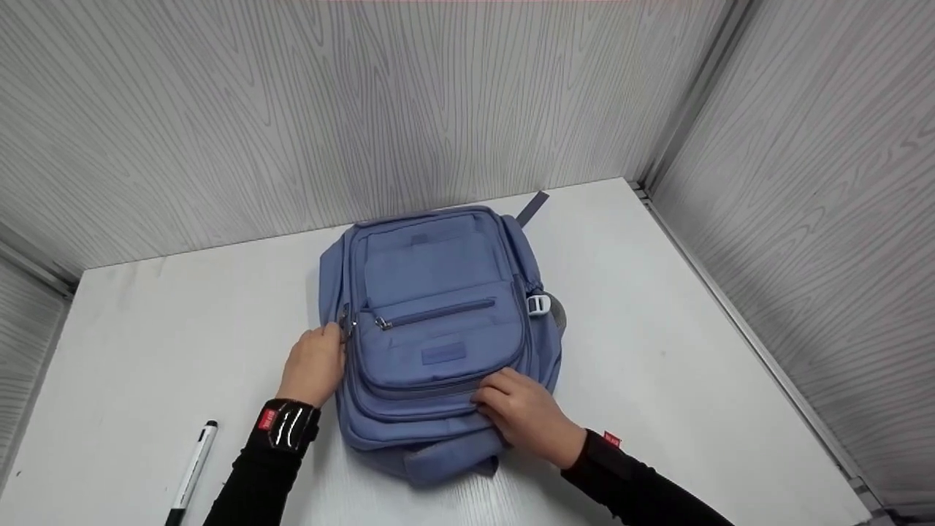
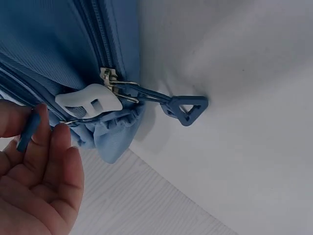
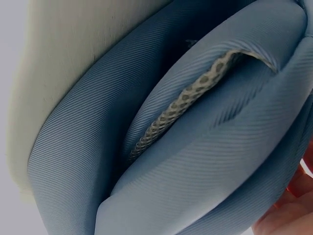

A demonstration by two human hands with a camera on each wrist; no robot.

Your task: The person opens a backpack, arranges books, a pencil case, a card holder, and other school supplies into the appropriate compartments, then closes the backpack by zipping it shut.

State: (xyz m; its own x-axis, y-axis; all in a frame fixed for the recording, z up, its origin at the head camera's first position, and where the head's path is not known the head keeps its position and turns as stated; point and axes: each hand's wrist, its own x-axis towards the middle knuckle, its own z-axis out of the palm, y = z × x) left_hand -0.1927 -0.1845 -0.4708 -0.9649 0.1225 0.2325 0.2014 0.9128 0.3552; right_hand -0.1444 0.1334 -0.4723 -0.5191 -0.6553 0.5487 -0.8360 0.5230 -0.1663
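A blue backpack (image 1: 427, 267) lies front side up on the white table. My left hand (image 1: 314, 365) is at its left side, and in the left wrist view the thumb and fingertip pinch a small blue zipper pull (image 2: 28, 131). Another zipper pull (image 2: 201, 103), triangular and blue, hangs loose on its cord beside a white buckle (image 2: 87, 93). My right hand (image 1: 529, 413) grips the backpack's lower right front with curled fingertips. In the right wrist view the fingers (image 3: 288, 215) show at the edge, partly hidden behind the blue fabric.
A white marker (image 1: 193, 464) with black ends lies on the table (image 1: 182, 329) at the left. Grey wood-grain panels (image 1: 365, 109) rise behind the table and on its right. A dark strap end (image 1: 533, 208) sticks out past the backpack's top right.
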